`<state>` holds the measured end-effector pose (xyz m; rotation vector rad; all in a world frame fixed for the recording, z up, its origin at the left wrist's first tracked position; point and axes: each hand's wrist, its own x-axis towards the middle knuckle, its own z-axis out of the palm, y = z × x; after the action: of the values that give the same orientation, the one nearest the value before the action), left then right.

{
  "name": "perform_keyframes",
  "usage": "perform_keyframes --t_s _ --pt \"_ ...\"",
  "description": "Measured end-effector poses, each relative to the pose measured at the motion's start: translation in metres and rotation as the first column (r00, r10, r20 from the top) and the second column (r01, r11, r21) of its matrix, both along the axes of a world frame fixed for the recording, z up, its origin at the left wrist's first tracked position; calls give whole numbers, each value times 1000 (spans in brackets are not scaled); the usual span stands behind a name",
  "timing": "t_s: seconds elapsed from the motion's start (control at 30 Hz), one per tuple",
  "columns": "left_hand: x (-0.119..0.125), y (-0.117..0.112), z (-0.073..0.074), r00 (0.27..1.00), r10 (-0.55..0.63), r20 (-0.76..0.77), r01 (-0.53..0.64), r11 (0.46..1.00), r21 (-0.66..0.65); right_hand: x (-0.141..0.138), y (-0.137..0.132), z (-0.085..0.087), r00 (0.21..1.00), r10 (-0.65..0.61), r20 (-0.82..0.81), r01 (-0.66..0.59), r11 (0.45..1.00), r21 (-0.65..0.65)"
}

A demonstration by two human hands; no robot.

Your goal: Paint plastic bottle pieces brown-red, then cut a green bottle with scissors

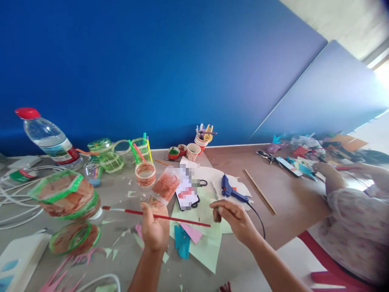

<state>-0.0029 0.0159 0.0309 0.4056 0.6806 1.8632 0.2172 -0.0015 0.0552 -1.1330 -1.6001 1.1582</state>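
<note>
So I'm standing here and the left hand (155,227) is doing all the holding. Its fingers are wrapped around the bottom end of a clear plastic cup (166,184) smeared with reddish-brown paint, which tips up and away just above the palm. Same hand has a red paintbrush (188,222) too, lying across it by the thumb, with the brown bristles poking out left and the handle's tail stopping just short of the other hand.

The right hand (232,219) is off to the right of the cup, clearly not touching it. Fingers are half curled with dark smudges at the tips, and honestly I can't tell if there's something tiny pinched in there. It's over pale green paper (206,255), just this side of a blue glue gun (232,190).

A phone (186,192) sits right beside the painted cup, on its right. Just left of the cup there's a small tub (145,174) with brown streaks, and farther left a brown pot with green bands (69,194), a brown disc with a green ring (74,238) in front of it. All this is on a grey-brown counter (225,160). Another person's arm (337,176) is well over to the right.
</note>
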Motion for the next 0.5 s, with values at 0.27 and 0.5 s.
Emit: perform_keyframes --t_s 0.27,0.5 --pt "8 -6 24 983 -137 120 134 990 32 -38 -36 -15 893 421 -159 -419 907 45" --pt "1 -9 11 958 -285 41 283 958 49 -89 -21 14 865 450 -221 -373 872 316"
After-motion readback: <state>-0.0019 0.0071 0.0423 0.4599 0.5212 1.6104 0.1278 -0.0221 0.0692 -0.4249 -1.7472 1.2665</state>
